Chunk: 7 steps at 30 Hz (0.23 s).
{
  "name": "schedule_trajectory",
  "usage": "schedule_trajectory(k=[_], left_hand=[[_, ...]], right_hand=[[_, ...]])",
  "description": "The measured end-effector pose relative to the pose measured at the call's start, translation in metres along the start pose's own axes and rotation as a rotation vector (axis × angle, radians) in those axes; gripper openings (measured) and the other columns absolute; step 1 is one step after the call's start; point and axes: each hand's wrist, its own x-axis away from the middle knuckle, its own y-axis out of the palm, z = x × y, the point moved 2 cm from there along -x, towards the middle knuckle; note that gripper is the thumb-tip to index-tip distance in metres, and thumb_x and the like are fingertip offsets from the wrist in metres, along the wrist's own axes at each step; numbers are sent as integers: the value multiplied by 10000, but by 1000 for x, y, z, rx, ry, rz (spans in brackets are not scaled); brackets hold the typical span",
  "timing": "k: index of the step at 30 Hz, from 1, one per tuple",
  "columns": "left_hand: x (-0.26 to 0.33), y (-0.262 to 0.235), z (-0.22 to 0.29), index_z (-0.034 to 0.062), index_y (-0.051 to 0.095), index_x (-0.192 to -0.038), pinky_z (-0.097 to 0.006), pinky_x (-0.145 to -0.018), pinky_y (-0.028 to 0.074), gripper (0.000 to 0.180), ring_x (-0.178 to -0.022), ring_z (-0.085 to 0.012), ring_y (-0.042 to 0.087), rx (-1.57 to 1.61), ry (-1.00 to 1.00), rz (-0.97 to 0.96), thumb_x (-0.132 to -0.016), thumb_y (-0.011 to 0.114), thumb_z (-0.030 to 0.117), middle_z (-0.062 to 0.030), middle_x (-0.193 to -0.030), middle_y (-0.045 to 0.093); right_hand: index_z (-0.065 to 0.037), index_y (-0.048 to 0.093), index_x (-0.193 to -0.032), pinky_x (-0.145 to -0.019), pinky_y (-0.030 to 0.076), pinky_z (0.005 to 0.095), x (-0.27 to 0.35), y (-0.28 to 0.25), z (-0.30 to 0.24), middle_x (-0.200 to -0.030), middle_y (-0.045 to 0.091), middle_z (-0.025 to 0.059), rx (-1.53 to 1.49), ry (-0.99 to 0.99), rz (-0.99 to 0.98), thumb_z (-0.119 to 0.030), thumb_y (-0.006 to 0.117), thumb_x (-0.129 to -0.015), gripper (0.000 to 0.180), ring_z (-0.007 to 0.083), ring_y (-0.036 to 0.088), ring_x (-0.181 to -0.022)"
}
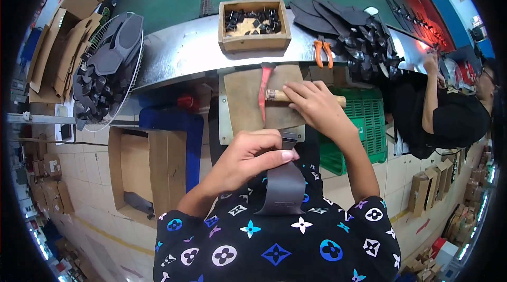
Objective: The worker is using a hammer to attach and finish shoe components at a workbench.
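Observation:
In my left hand [253,156] is a dark grey curved, strap-like piece [285,189], pinched between thumb and fingers near its narrow upper end. Its wide end hangs down against my patterned shirt. My right hand [317,105] lies over the wooden handle [342,101] of a hammer [262,92], fingers wrapped across it. The hammer has a red head with a dark tip and rests on a brown work board [240,97] in front of me. Part of the handle is hidden under my fingers.
Beyond the board, a wooden box [254,44] holds small black parts. Orange-handled pliers [323,54] lie right of it, beside dark sole-like pieces [338,18]. A wire basket [138,65] stands left, a carton [158,166] below it. Right are a green crate [369,107] and a person [454,118].

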Motion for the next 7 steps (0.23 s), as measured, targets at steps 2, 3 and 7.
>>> schedule_trajectory(k=[2, 3, 7], left_hand=[[5, 3, -2, -52, 694, -977, -265, -728, 425, 255, -816, -110, 554, 119, -74, -25, -985, 602, 186, -36, -803, 580], [6, 4, 0, -52, 694, -977, -265, -728, 425, 255, -816, -110, 554, 131, -92, -26, -985, 602, 186, -36, -803, 580], [8, 17, -2, -20, 693, -1037, -264, -810, 460, 296, -889, -134, 592, 359, -199, -65, -1015, 553, 240, -73, -942, 671]], right_hand=[[-13, 595, -1256, -890, 491, 411, -3, -10, -20, -1138, 676, 128, -497, 12, 46, -279, 648, -930, 425, 258, 645, -1020], [-13, 582, -1255, -858, 508, 402, -1, -12, -30, -1181, 659, 130, -974, 34, 109, -306, 646, -940, 435, 234, 657, -965], [16, 544, -1298, -927, 518, 305, 25, 3, -64, -1345, 563, 243, -1883, 190, -1, -495, 549, -990, 596, 298, 659, -1084]])
